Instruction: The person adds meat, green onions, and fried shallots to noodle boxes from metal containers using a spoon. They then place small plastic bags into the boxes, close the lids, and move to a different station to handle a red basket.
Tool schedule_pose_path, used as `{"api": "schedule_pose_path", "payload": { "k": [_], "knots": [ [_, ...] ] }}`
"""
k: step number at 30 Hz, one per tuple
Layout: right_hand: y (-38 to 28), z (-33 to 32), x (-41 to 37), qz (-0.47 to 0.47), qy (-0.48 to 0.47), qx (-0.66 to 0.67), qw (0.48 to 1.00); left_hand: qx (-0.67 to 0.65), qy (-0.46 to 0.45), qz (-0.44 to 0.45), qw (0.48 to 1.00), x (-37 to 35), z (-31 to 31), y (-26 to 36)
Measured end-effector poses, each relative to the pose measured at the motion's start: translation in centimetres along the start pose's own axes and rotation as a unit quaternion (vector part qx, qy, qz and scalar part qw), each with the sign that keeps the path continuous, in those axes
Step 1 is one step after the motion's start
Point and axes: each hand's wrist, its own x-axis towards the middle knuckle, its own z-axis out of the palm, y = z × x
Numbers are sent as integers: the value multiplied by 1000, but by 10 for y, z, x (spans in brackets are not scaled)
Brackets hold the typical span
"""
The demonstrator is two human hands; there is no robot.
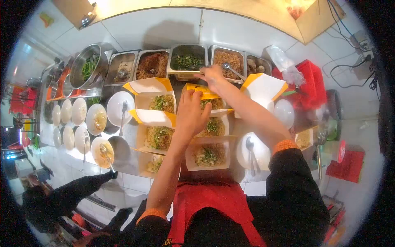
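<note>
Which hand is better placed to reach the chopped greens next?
Probably the right hand: it is close to the near corner of the greens tray. The left hand is nearer the body, by the yellow flap.

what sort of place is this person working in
Most likely a commercial kitchen or food stall: several open paper boxes hold noodle-like food, filled metal trays stand in a row behind them, and many white dishes are set out to the left.
</note>
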Motion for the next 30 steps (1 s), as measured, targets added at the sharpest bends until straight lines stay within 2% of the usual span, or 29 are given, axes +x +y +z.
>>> {"api": "schedule_pose_path", "payload": {
  "k": [1,2,4,5,7,8,9,10,11,13,14,16,20,22,23,25,28,29,30],
  "knots": [
    [3,-5,2,-3,-3,-62,998,-2,2,1,1000,0,0,-1],
    [2,-12,4,-4,-2,-60,998,-2,4,3,1000,1,0,-1],
    [-5,-36,9,-16,-114,-271,956,-8,7,1,1000,3,0,0],
    [-16,-41,2,-16,-114,-271,956,-15,8,-3,1000,3,0,0],
    [-36,-53,-11,-67,-119,-488,862,-15,5,-8,1000,3,-1,2],
    [-39,-64,-13,-67,-120,-488,862,-15,1,-12,1000,3,-2,2],
    [-42,-75,-15,-217,-116,-589,769,-15,0,-13,1000,3,0,0],
    [-44,-85,-16,-358,-107,-666,646,-18,11,-7,1000,3,2,-1],
    [-43,-93,-15,-359,-107,-665,646,-22,23,0,1000,4,3,-2],
    [-34,-106,-11,-424,-119,-724,531,-23,18,-7,1000,4,4,-2],
    [-29,-109,-6,-425,-118,-723,532,-25,12,-14,1000,4,4,-2],
    [-25,-111,1,-477,-124,-745,449,-18,9,-18,1000,4,5,0],
    [-22,-111,-7,-475,-130,-723,484,-14,4,-22,1000,2,3,1],
    [-24,-112,-10,-490,-137,-685,521,-2,4,-19,1000,-1,3,0],
    [-25,-112,-12,-492,-138,-684,520,8,2,-17,1000,-1,3,-1],
    [-28,-112,-18,-493,-97,-656,563,3,6,-19,1000,-3,3,-1],
    [-34,-104,-29,-504,-102,-620,593,6,7,-20,1000,-1,3,-2],
    [-37,-101,-32,-504,-101,-620,593,16,5,-22,1000,0,4,-2],
    [-42,-98,-36,-526,-118,-620,570,17,5,-20,1000,1,5,-3]
  ]
}}
